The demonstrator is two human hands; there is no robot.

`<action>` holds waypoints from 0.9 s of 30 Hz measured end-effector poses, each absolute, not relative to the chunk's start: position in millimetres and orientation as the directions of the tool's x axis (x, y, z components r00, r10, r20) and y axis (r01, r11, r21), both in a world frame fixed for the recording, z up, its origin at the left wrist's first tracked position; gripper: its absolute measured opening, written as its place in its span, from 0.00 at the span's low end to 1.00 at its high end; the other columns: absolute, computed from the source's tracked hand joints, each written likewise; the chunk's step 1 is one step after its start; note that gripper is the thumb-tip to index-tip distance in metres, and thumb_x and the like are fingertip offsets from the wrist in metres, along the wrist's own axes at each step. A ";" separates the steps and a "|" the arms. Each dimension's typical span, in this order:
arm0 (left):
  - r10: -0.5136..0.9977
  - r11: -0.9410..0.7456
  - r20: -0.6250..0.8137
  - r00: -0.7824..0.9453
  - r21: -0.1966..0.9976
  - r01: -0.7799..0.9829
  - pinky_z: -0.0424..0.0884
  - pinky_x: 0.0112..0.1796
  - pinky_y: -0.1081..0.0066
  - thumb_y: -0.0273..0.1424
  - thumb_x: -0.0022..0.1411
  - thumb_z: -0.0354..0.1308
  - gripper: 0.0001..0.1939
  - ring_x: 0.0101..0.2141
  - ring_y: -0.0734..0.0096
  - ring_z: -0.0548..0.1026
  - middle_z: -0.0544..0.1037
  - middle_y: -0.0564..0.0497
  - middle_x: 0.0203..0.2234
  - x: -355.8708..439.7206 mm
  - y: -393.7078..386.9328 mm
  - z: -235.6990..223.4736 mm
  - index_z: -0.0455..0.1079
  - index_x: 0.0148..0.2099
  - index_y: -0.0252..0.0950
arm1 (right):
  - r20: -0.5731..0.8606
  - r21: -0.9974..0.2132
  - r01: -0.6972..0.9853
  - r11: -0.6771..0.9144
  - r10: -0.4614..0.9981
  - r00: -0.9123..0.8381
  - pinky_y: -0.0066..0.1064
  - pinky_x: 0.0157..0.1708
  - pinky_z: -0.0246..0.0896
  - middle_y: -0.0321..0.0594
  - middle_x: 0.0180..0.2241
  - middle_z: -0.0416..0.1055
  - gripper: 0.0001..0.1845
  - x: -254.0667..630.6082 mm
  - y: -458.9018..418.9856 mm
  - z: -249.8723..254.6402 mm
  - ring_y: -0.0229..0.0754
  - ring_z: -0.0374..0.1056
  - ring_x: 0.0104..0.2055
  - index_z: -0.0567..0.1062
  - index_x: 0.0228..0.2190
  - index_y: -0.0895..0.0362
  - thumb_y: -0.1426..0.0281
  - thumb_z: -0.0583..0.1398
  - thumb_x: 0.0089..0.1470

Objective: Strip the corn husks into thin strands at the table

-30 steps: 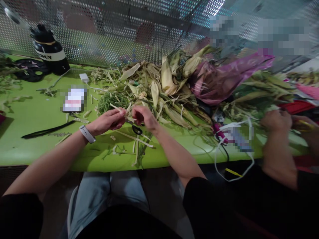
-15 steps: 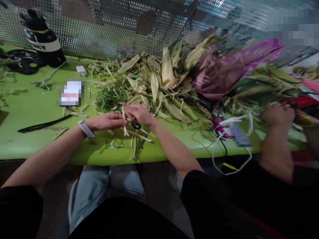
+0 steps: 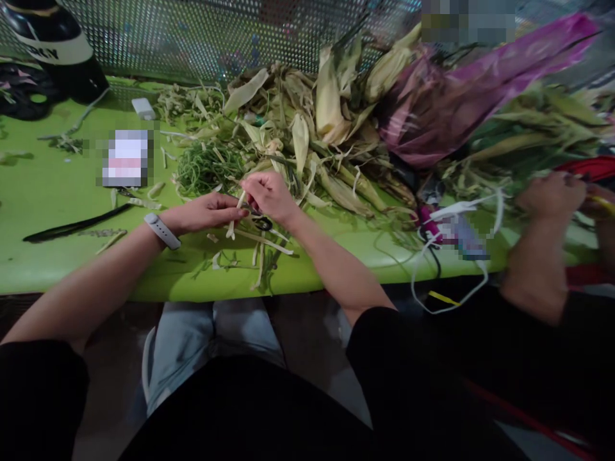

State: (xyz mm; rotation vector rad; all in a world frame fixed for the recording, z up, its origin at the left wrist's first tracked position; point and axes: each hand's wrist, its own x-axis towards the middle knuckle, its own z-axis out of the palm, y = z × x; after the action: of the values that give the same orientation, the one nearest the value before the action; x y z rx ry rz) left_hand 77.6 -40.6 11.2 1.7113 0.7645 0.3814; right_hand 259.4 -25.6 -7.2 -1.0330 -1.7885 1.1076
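Note:
My left hand (image 3: 216, 213) is closed, with thumb and fingers pinching a pale strip of corn husk (image 3: 235, 224) near its lower part. My right hand (image 3: 270, 195) is curled just beside it, its fingertips closed on the strip's upper end. Below the right hand shows a dark ring (image 3: 262, 223), perhaps a scissors handle; the rest of it is hidden. Loose pale strips (image 3: 266, 242) lie under both hands near the table edge. Just behind the hands sits a heap of thin green strips (image 3: 206, 168).
Dry corn husks (image 3: 331, 128) pile up behind, beside a purple plastic bag (image 3: 423, 118). On the green table (image 3: 48, 192) lie a phone (image 3: 125, 158), a black strap (image 3: 77, 224) and a white charger (image 3: 143, 108). A co-worker's hand (image 3: 552, 195) is at right, near white cords (image 3: 485, 282).
The camera view has tilted down a little, so everything sits higher. My right fingers have curled more tightly around the strip's upper end; my left hand keeps its pinch.

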 end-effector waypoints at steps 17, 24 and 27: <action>0.787 0.033 -0.092 0.611 0.994 0.107 0.54 0.20 0.77 0.43 0.65 0.56 0.17 0.18 0.81 0.57 0.62 0.56 0.16 70.1 -38.1 10.1 0.68 0.31 0.34 | 0.111 -0.973 0.125 0.196 0.864 -0.490 0.23 0.17 0.48 0.28 0.14 0.59 0.22 266.6 -28.6 5.5 0.28 0.53 0.16 0.66 0.21 0.57 0.54 0.61 0.55; 0.841 0.145 0.010 0.541 0.959 -0.243 0.72 0.37 0.67 0.42 0.63 0.54 0.17 0.35 0.65 0.77 0.79 0.44 0.34 73.3 -29.2 -0.7 0.73 0.42 0.33 | 0.201 -0.963 0.157 0.219 0.972 -0.122 0.27 0.18 0.48 0.29 0.15 0.55 0.27 275.3 -19.3 7.4 0.32 0.51 0.16 0.63 0.22 0.54 0.46 0.51 0.59; 0.848 0.111 0.099 0.520 0.927 -0.358 0.69 0.51 0.61 0.33 0.60 0.56 0.15 0.50 0.60 0.74 0.78 0.42 0.45 75.0 -26.2 -3.7 0.73 0.48 0.33 | 0.178 -0.958 0.198 0.208 0.971 -0.159 0.28 0.20 0.51 0.31 0.17 0.58 0.24 273.9 -22.6 7.4 0.33 0.55 0.19 0.64 0.22 0.55 0.49 0.54 0.58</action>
State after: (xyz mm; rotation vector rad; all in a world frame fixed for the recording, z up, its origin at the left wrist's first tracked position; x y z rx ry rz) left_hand 75.0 -26.2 -3.7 1.1374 0.5323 0.9496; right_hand 273.9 -22.6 7.4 -1.1440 -1.5572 1.0512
